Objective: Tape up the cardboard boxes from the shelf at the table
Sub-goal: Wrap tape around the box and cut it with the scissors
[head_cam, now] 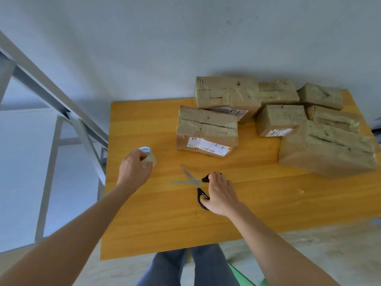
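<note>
Several taped cardboard boxes stand on the far right half of the orange wooden table; the nearest one has a white shipping label on its front, and a big box lies at the right edge. My left hand grips a clear tape roll near the table's left edge. My right hand holds the black handles of a pair of scissors lying on the table, blades spread apart and pointing left.
A grey metal shelf frame stands left of the table against the white wall. My legs in blue jeans are below the table's near edge, with something green beside them.
</note>
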`<state>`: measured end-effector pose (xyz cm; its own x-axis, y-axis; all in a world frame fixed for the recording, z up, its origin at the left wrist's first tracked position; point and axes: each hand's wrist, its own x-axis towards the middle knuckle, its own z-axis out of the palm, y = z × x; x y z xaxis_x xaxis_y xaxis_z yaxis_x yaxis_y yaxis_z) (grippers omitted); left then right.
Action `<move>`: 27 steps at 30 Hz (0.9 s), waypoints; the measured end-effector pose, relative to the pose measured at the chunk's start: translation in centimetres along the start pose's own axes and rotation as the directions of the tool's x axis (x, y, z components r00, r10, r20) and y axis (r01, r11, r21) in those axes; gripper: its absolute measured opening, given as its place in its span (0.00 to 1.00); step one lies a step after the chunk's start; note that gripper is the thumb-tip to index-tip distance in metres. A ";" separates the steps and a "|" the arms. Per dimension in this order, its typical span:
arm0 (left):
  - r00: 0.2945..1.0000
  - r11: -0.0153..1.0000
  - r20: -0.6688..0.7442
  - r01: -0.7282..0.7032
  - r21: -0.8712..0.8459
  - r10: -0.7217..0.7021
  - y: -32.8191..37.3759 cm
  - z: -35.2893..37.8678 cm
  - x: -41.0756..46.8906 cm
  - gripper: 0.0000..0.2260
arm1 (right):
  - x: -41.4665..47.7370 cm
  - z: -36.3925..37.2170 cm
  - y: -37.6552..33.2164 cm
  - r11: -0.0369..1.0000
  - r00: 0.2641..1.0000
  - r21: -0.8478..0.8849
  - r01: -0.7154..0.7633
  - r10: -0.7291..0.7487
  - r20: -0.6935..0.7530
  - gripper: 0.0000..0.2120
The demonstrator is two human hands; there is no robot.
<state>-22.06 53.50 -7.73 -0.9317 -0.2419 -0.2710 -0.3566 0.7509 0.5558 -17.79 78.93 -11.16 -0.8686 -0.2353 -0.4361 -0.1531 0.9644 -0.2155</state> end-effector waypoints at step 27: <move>0.770 0.724 0.009 -0.603 0.335 0.638 4.6 2.4 1.1 0.21 | 3.5 -6.4 -0.6 0.965 0.805 -0.128 0.230 -0.263 -0.531 0.29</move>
<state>-24.52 58.20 -7.37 -0.9444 0.2982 0.1382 0.3270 0.8955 0.3021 -23.71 78.30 -6.94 -0.9097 -0.3790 0.1697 -0.4082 0.8915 -0.1967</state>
